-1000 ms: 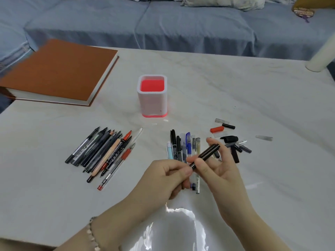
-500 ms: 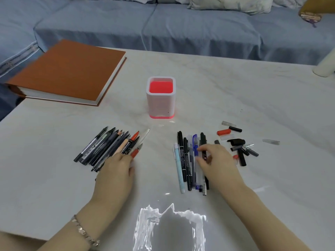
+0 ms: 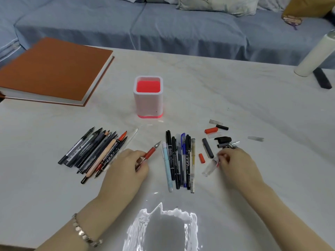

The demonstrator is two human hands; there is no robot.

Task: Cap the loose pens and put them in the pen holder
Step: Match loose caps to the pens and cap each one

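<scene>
Clear cap [image 3: 208, 169] half hidden by right hand [image 3: 237, 165]

The holder [image 3: 148, 98] is ringed by bare table [image 3: 235, 98]; approach is bounded by the book [image 3: 54, 69] at left, pens [image 3: 169, 147] and caps [image 3: 211, 130] in front.

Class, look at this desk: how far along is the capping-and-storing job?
Done: a middle row of pens looks capped, but the pen holder shows none inside. In hand: the left hand holds an uncapped red pen; the right hand pinches a clear cap. Left: the uncapped pile, the loose caps, then filling the holder.
</scene>
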